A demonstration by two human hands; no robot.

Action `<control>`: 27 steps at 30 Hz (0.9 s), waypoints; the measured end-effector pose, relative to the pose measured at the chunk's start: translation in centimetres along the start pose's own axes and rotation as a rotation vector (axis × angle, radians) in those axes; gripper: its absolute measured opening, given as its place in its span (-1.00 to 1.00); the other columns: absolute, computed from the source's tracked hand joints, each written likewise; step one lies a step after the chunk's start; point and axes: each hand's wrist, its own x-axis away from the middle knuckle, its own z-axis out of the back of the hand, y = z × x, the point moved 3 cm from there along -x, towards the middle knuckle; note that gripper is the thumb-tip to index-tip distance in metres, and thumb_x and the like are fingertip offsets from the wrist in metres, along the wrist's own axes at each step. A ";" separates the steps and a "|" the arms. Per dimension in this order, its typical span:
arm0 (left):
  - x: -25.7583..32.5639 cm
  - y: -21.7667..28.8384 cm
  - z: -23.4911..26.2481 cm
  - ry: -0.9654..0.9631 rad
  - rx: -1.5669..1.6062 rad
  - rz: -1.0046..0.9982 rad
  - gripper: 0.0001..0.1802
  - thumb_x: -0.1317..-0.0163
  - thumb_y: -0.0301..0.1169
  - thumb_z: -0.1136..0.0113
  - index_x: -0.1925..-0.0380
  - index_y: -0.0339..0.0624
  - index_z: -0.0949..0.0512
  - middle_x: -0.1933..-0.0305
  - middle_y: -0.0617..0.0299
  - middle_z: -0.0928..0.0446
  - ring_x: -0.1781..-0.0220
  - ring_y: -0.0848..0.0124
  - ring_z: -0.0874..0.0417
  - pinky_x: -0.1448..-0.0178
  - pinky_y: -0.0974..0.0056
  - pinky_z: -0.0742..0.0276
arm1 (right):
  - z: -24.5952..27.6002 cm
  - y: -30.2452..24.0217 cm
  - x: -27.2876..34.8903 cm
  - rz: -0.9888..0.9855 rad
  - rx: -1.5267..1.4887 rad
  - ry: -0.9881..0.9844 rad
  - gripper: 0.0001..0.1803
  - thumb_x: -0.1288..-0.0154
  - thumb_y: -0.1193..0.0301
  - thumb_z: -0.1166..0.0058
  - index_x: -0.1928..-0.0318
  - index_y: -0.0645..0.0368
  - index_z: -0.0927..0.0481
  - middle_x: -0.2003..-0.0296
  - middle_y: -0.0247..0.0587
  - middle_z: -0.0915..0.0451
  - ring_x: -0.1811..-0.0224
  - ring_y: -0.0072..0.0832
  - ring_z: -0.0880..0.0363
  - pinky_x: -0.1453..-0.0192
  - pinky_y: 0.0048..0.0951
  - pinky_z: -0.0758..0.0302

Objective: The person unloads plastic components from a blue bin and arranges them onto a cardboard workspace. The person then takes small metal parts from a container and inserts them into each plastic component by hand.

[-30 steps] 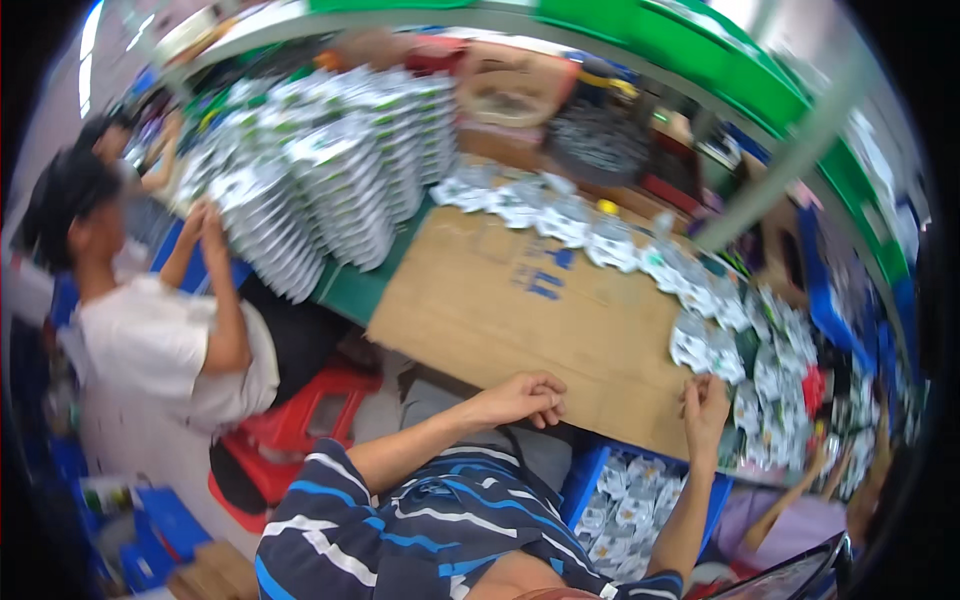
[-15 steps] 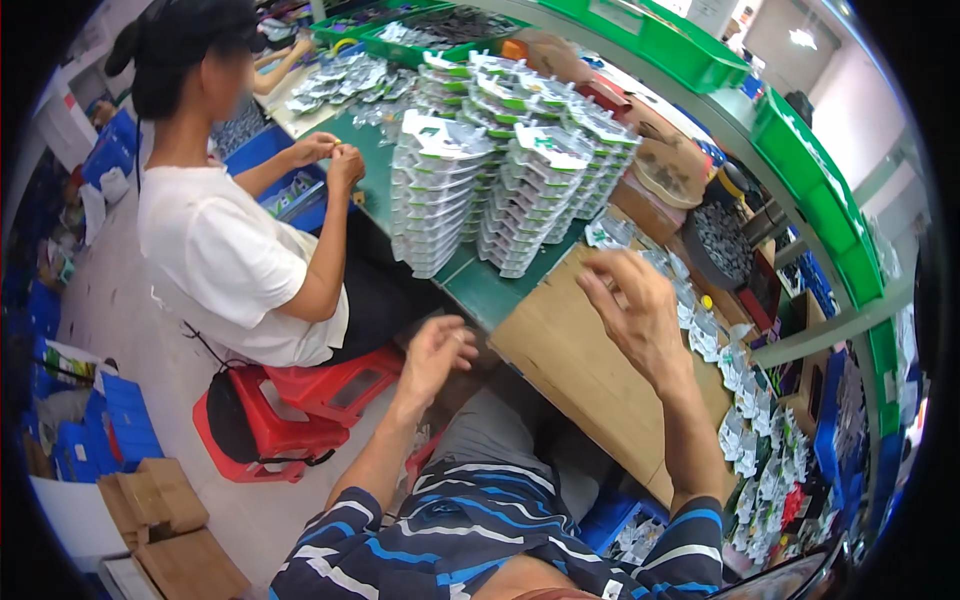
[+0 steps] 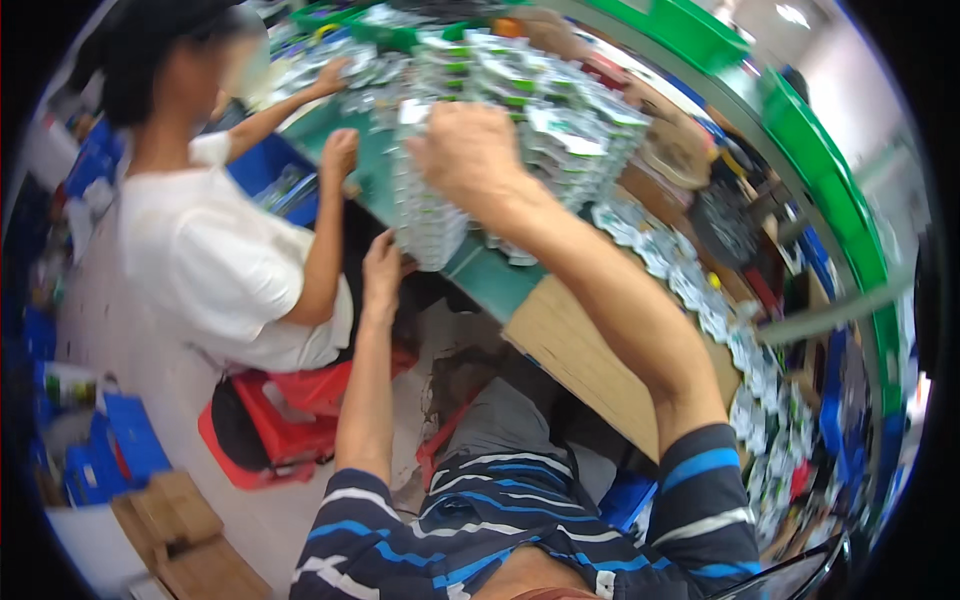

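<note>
Here's your right hand point(image 3: 468, 150) up at the top of the front stack point(image 3: 425, 228), fingers curled partway over it, though blur means you can't tell whether they grip; your left hand point(image 3: 382, 268) is down by the stack's foot, half closed, and its hold on anything can't be told either. That stack stands right at the near edge of the green tabletop point(image 3: 495, 278), with more stacks just behind and to the right. A strip of green shows between it and the cardboard sheet point(image 3: 585, 355), whose near edge slants above your lap, and your right forearm crosses over that sheet. To your left, near the stack, sits a co-worker in a white shirt point(image 3: 235, 260), one hand point(image 3: 341, 150) close by. A red stool point(image 3: 290, 430) stands on the pale floor point(image 3: 140, 350); green bins point(image 3: 825, 190) line the shelf at right. Any print on the stack's white and green pieces is too blurred to read.
</note>
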 end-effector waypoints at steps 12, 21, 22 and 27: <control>5.7 2.6 1.7 -0.097 -0.006 -0.003 -0.69 -0.26 -0.64 -0.11 -0.02 -0.30 -0.41 0.09 0.12 -0.51 0.10 0.33 -0.62 0.07 0.20 -0.73 | 4.0 -1.3 5.4 -0.041 -0.136 0.238 -0.69 -0.01 0.28 -0.15 0.34 0.30 -0.54 0.41 0.02 -0.60 0.22 -0.16 -0.56 0.06 -0.17 -0.34; 17.3 1.3 -13.7 -0.393 0.000 0.021 -0.66 -0.34 -0.55 -0.12 -0.08 -0.30 -0.33 -0.07 0.08 -0.43 -0.04 0.33 -0.58 -0.08 0.21 -0.62 | 18.5 8.1 17.5 -0.260 -0.337 0.103 -0.64 -0.20 0.34 -0.12 0.05 0.32 -0.54 0.15 0.04 -0.59 -0.02 -0.05 -0.48 -0.16 -0.14 -0.44; 18.2 0.8 -16.1 -0.430 -0.076 0.041 -0.65 -0.33 -0.56 -0.10 -0.10 -0.32 -0.33 -0.06 0.10 -0.44 -0.03 0.35 -0.57 -0.09 0.24 -0.58 | 19.7 9.8 18.6 -0.284 -0.267 0.058 -0.63 -0.20 0.35 -0.11 0.03 0.32 -0.54 0.13 0.03 -0.60 -0.05 -0.08 -0.49 -0.20 -0.15 -0.43; 19.8 -4.6 -26.8 -0.552 0.011 0.212 -0.54 -0.25 -0.63 -0.08 -0.11 -0.43 -0.19 -0.05 -0.08 -0.41 0.02 0.21 -0.64 -0.01 0.21 -0.69 | 22.3 18.0 23.7 -0.418 -0.143 -0.004 -0.63 -0.16 0.32 -0.07 0.09 0.31 -0.57 0.16 0.09 -0.61 0.03 -0.04 -0.51 -0.18 -0.16 -0.44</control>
